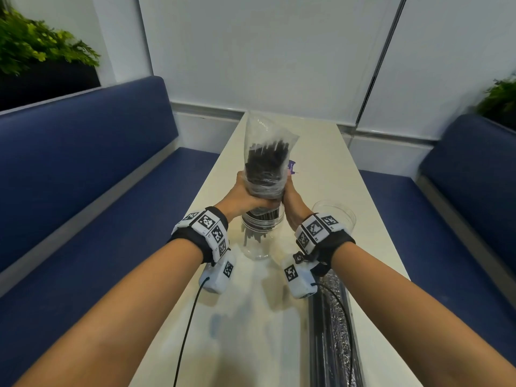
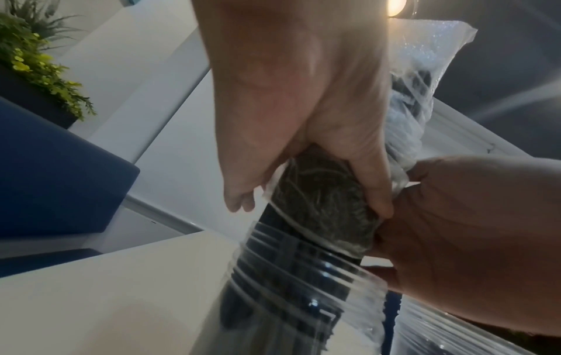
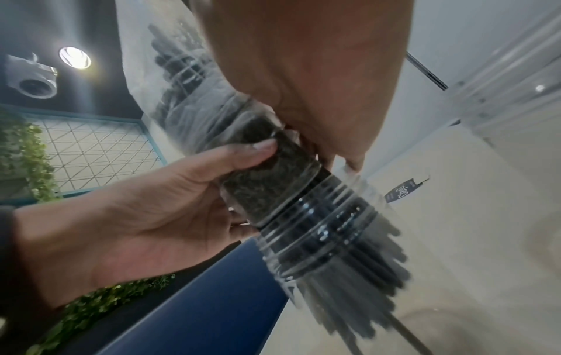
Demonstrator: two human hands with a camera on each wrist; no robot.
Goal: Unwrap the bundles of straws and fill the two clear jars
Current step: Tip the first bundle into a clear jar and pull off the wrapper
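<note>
A bundle of black straws (image 1: 267, 160) in a clear plastic wrap stands upright over a clear jar (image 1: 261, 238) in the middle of the table. My left hand (image 1: 248, 195) grips the wrap from the left and my right hand (image 1: 291, 203) grips it from the right, just above the jar's mouth. The straws' bare lower ends (image 3: 358, 261) reach down inside the jar (image 3: 306, 242). The wrap (image 2: 327, 206) is bunched under the fingers (image 2: 376, 192). A second clear jar (image 1: 336, 216) stands beside my right wrist and looks empty.
Another wrapped bundle of black straws (image 1: 332, 331) lies along the table's right side near me. A small purple label (image 1: 291, 166) lies on the white table (image 1: 321, 152) behind the bundle. Blue benches (image 1: 83, 169) flank the narrow table.
</note>
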